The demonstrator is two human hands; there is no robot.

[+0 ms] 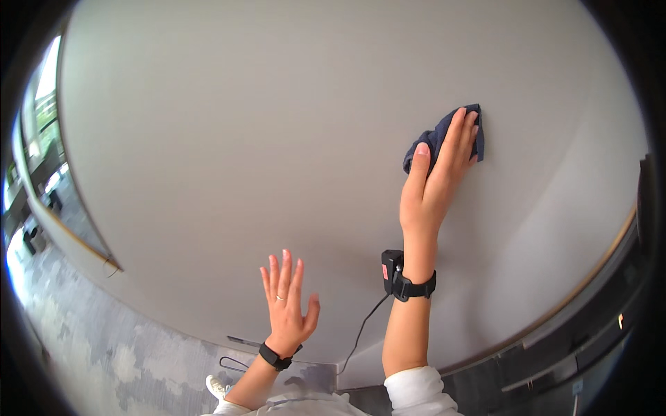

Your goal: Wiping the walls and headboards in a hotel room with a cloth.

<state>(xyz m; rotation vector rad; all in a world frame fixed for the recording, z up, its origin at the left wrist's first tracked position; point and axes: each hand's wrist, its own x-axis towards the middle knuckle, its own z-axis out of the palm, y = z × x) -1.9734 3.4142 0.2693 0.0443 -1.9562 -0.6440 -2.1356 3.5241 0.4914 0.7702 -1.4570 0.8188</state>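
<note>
My right hand [434, 179] lies flat with long, extended fingers over a folded dark blue cloth [437, 138]. The cloth is pressed to a plain light grey wall-like surface [234, 130], and part of it is hidden under the palm. Lower down and to the left, my left hand [289, 307] holds nothing, its fingers spread and a ring on one of them. Whether its palm touches the grey surface I cannot tell.
A black device on a wrist strap [411, 281] sits on my right wrist, trailing a black cable [359, 333]. My left wrist wears a black band [276, 356]. Grey patterned flooring [135, 353], a window [47, 114] at left and a dark cabinet-like unit [551, 359] at lower right surround the surface.
</note>
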